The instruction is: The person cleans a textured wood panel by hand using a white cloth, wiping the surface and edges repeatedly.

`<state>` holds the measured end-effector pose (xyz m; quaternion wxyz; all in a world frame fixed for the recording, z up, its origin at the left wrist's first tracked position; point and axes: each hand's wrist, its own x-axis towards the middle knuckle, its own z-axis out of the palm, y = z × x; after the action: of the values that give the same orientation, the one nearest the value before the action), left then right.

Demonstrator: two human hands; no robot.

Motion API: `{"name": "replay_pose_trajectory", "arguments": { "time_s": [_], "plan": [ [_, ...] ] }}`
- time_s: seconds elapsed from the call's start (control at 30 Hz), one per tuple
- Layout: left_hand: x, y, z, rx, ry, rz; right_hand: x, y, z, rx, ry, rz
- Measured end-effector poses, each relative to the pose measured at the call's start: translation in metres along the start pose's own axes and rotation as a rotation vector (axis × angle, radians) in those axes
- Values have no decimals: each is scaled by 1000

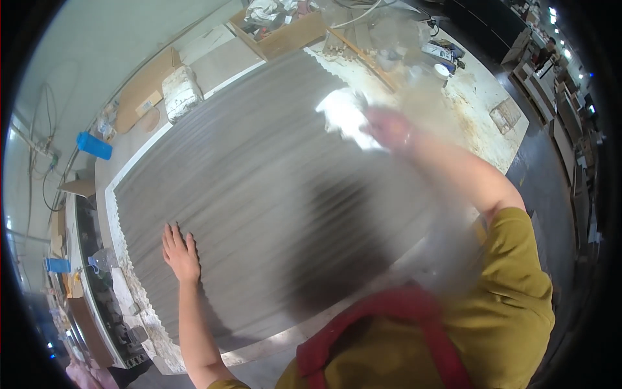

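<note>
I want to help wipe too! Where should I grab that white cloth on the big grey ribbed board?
Grab the white cloth on its bunched top, coming straight down from above. It lies crumpled and soft on the ribbed grey panel, so no edge is needed. The right hand presses on it from its right; the picture is blurred there.

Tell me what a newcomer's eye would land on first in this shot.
The big grey ribbed panel fills the middle of the workbench. On it, toward the upper right, the right hand presses a white cloth, blurred by motion. The left hand lies flat, fingers spread, on the panel's lower left, and a bright blue cylinder stands out at the far left.
</note>
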<state>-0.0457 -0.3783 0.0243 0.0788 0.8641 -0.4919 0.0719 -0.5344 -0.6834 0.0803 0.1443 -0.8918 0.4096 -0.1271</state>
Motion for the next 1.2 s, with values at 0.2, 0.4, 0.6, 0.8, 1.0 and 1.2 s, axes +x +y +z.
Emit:
{"name": "replay_pose_trajectory", "arguments": {
  "time_s": [0.2,0.4,0.6,0.8,1.0,1.2],
  "plan": [
    [1,3,-8,-46,-43,-55,109,-197,97,76,234,-743],
    [4,3,-15,-43,-67,-28,112,-247,157,22,-253,-702],
    [-4,-1,-8,-25,-37,-39,101,-39,79,-80,149,-259],
    [1,4,-12,-18,-64,-57,116,79,19,-142,285,244],
    [3,-5,-10,-40,-98,-55,83,22,58,-323,95,-307],
    [54,-28,-14,-122,92,37,117,-6,-43,33,281,101]
  ]
}}
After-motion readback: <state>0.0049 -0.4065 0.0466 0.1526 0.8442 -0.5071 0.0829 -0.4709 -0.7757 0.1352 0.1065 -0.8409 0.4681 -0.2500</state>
